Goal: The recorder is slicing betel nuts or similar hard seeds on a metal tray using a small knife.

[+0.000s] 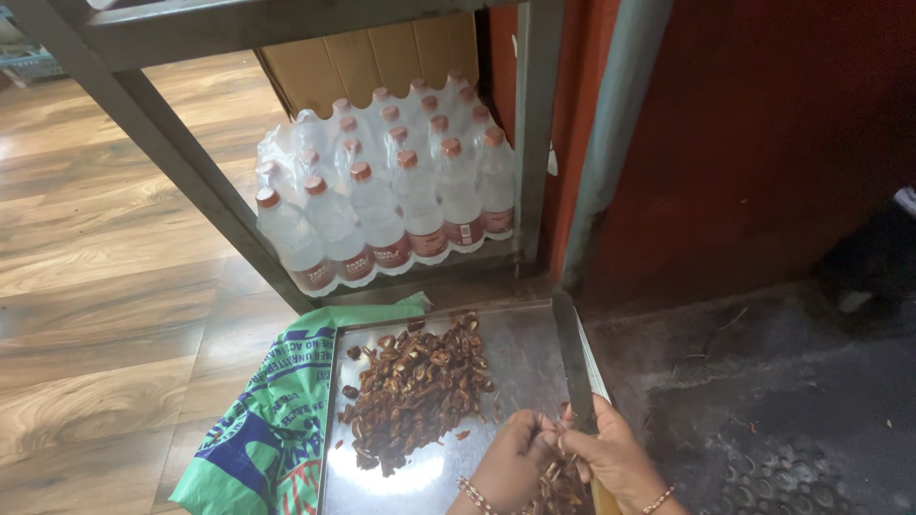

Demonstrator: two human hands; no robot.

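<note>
A shiny steel tray (520, 348) lies on the floor at the bottom middle, with a heap of brown cut dried pieces (415, 386) on its left half. An upright long blade (575, 358) runs along the tray's right side. My left hand (510, 463) and my right hand (615, 458) meet at the blade's near end, fingers pinched on a small brown piece (558, 443) pressed to the edge. More brown pieces (558, 488) lie under my hands. Both wrists wear bracelets.
A green printed sack (272, 420) lies under the tray's left side. A shrink-wrapped pack of water bottles (391, 195) stands under a grey metal rack (172, 153), a cardboard box (382, 57) behind it. Wooden floor left, red wall (763, 143) and dark rough ground right.
</note>
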